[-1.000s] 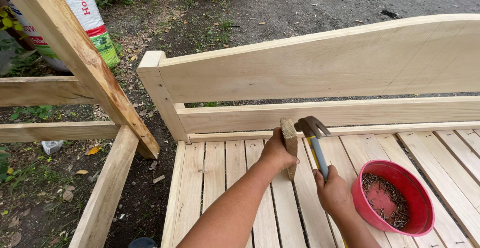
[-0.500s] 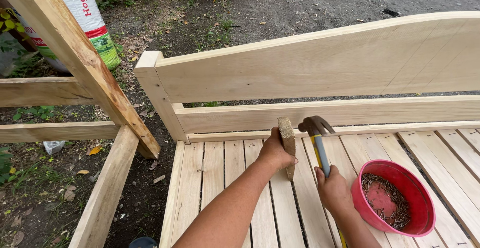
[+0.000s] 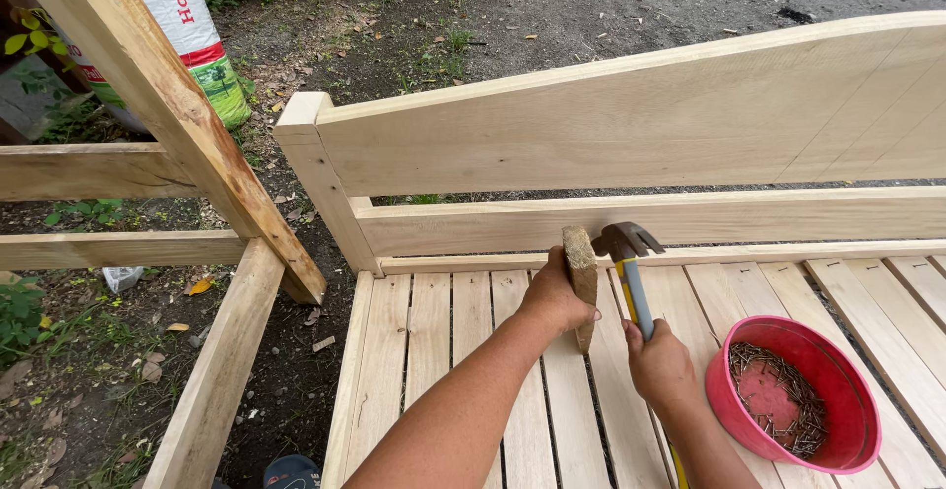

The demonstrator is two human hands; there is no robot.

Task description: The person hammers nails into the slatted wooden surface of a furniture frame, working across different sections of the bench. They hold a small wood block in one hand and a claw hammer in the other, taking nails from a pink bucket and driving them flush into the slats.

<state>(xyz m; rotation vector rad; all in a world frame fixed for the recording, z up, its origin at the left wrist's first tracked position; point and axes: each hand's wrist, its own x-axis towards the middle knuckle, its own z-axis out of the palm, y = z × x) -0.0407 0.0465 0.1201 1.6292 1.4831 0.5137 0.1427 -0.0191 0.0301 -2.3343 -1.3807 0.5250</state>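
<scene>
Far left: slanted timber frame [image 3: 168, 124] with a printed sack [image 3: 187, 35] behind it, on dirt ground. Middle: pale wooden bench, backrest board [image 3: 631, 124] above, seat slats [image 3: 434, 351] below. Left hand [image 3: 554, 297] wrapped around a small wood block [image 3: 581, 282], held on edge against the slats just below the rear rail. Right hand [image 3: 658, 361] closed on the handle of a claw hammer [image 3: 627, 257], head just beside the block's top, touching or not unclear. Hands apart, near each other. Right: red bowl [image 3: 838, 450] of nails [image 3: 778, 390] resting on the slats beside the right wrist.
</scene>
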